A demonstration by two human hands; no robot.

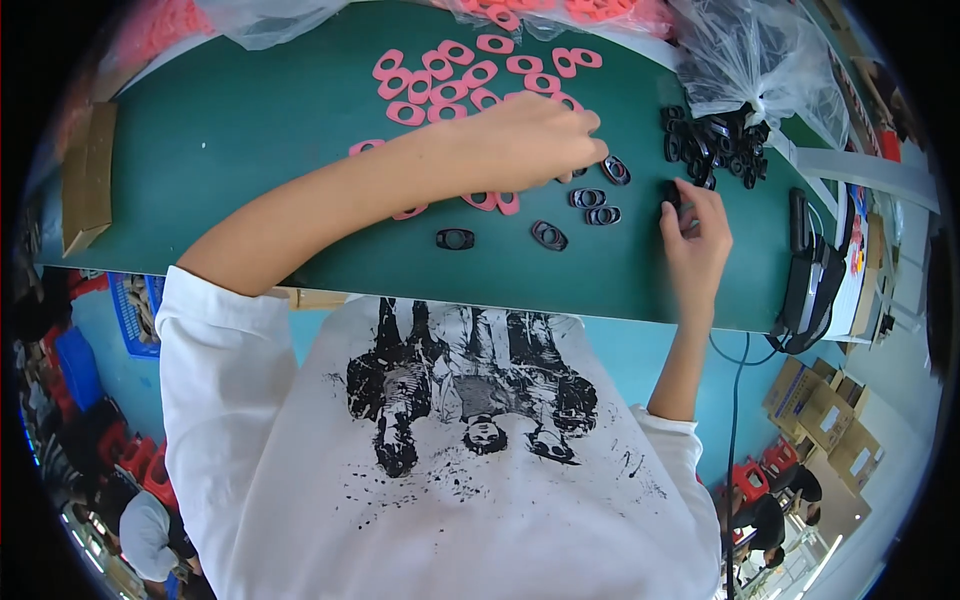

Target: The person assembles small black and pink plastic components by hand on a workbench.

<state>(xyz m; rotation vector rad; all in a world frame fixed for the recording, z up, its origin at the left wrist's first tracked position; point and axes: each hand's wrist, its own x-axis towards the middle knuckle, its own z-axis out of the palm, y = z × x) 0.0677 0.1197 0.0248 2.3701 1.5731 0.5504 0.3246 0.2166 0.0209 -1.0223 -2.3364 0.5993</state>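
Note:
My left arm reaches across the green table to the right. My left hand [556,138] is closed, fingers curled down beside several black oval rings; what is in its fingertips is hidden. Close to those fingertips lies one black oval ring [616,170], with a touching pair of black rings [588,198] just nearer to me. In a pinch between thumb and fingers, my right hand [697,236] holds a small black piece [670,194], its shape partly covered. Many pink flat rings [449,92] are scattered beyond and under my left forearm.
A heap of black parts [712,142] sits at the right by a tied clear plastic bag [765,70]. Two more black rings, one dark ring [455,239] among them, lie near the front edge. A cardboard box [88,180] stands far left; a black device [812,275] hangs at the right edge.

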